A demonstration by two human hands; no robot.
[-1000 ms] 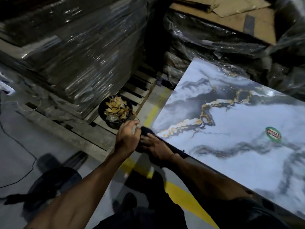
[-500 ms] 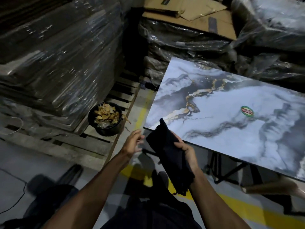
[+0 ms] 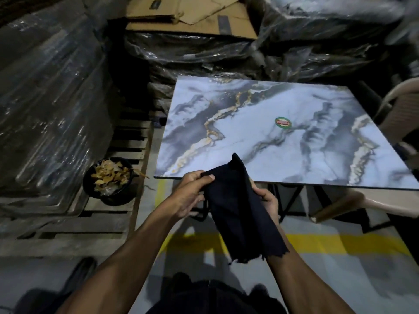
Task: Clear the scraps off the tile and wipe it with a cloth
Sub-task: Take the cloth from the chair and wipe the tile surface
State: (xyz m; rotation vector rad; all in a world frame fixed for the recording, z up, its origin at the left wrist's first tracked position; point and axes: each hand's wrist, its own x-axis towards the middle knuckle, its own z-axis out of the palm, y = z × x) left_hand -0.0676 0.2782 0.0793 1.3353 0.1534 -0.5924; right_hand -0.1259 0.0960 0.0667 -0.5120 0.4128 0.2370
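Observation:
A large marble-patterned tile (image 3: 283, 150) lies flat on a stand in front of me, white and grey with gold veins and a round green sticker (image 3: 282, 122) near its middle. No scraps show on its surface. A dark cloth (image 3: 238, 211) hangs just before the tile's near edge. My left hand (image 3: 192, 191) pinches the cloth's upper left edge with thumb and fingers. My right hand (image 3: 267, 203) grips its right side, partly hidden behind the fabric. A black bowl (image 3: 108, 180) full of yellow-brown scraps sits on the pallet to the left.
Plastic-wrapped stacks (image 3: 49, 109) rise on a wooden pallet (image 3: 95, 223) at left and behind the tile. Flattened cardboard (image 3: 188, 17) lies on the far stack. A beige plastic chair (image 3: 396, 114) stands at right. Yellow floor lines (image 3: 317, 243) run below.
My right hand lifted the cloth from the floor by the tile's corner. My left hand, free before, now pinches its upper edge. The view swung right and the tile lies squarer in front.

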